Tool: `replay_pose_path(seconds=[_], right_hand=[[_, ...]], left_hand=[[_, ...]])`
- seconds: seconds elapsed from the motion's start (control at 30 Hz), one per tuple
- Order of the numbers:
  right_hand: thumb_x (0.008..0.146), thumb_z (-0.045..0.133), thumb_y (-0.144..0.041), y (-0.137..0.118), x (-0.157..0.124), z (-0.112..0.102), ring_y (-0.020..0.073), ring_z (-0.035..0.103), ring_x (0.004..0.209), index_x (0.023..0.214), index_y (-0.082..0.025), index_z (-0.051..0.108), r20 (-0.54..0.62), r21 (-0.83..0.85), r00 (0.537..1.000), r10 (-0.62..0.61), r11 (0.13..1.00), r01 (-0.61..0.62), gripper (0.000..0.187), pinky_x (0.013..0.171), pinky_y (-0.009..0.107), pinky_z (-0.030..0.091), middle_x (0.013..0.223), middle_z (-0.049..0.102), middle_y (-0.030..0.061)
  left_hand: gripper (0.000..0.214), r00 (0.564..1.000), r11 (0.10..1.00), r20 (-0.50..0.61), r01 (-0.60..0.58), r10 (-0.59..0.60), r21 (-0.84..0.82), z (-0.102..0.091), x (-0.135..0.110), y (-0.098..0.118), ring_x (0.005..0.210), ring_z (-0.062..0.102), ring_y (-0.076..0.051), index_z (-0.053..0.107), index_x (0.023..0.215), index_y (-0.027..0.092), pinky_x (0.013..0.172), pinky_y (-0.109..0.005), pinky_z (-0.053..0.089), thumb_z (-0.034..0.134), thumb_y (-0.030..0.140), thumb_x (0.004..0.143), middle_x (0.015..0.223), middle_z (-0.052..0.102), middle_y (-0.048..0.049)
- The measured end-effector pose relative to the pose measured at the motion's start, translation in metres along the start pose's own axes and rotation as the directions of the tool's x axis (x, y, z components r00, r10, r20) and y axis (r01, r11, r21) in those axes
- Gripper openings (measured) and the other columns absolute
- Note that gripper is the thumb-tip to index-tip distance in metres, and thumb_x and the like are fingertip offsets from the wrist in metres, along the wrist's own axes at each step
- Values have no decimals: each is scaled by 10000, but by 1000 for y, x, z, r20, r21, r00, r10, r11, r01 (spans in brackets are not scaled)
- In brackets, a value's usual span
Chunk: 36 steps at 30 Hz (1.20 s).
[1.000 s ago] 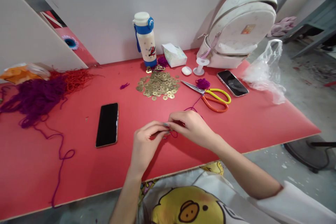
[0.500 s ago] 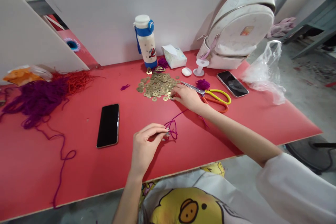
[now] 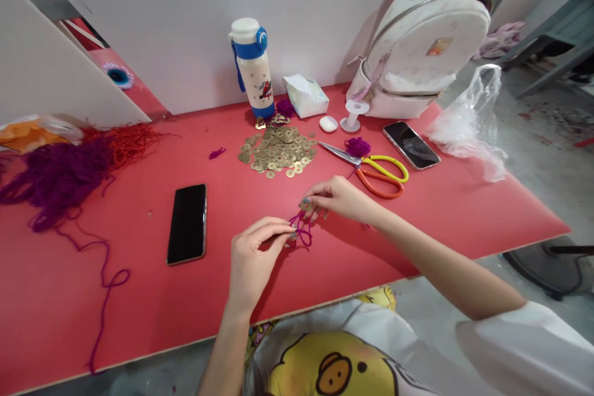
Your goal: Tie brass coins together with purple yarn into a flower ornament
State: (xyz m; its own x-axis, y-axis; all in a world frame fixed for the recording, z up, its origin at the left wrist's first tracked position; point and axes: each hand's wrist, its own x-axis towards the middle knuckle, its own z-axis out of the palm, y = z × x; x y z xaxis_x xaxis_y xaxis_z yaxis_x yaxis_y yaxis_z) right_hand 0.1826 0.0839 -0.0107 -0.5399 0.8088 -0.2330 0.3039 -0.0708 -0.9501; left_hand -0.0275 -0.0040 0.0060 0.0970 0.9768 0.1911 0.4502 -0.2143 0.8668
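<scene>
My left hand [image 3: 257, 253] pinches a looped purple cord [image 3: 304, 236] just above the red table. Close beside it, my right hand [image 3: 336, 199] is closed on a brass coin [image 3: 305, 205] with a hole in its middle. The coin is at the top of the cord's loops; whether the cord passes through it I cannot tell. Behind both hands lies a spread heap of similar holed coins [image 3: 283, 147]. Scissors [image 3: 371, 167] with one yellow and one orange handle rest past my right hand, a small ball of purple cord [image 3: 358, 146] against their blades.
A dark phone [image 3: 187, 224] lies left, another phone [image 3: 411, 145] right. At the back stand a bottle [image 3: 253, 68], a tissue pack [image 3: 306, 96], a white spool [image 3: 354, 116] and a backpack [image 3: 417, 52]. A purple cord tangle [image 3: 60, 167] covers the left; a plastic bag [image 3: 473, 130] sits right.
My right hand has come back from the coin heap toward my left hand, bringing a coin to the cord. The left hand keeps its pinch, and the view has shifted slightly.
</scene>
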Motion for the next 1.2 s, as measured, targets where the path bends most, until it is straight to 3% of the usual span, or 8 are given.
replay_pose_path(seconds=[0.73,1.2], right_hand=[[892,535,-207,-15,-8,8,153,761,666,864,-141,718,0,-36,1000,29,999,-29,196,571,188,586,753,777,47],[887,550,-231,-14,-8,7,165,762,662,843,-172,723,-17,-25,1000,14,1000,-15,188,564,207,591,738,774,25]], left_hand=[[143,1000,996,8,-31,30,81,3,2,-2,781,699,-141,751,804,209,751,-218,545,662,107,851,841,750,-11],[153,998,988,60,6,-15,152,2,2,-6,714,698,-155,737,768,193,693,-242,551,645,94,840,796,750,-23]])
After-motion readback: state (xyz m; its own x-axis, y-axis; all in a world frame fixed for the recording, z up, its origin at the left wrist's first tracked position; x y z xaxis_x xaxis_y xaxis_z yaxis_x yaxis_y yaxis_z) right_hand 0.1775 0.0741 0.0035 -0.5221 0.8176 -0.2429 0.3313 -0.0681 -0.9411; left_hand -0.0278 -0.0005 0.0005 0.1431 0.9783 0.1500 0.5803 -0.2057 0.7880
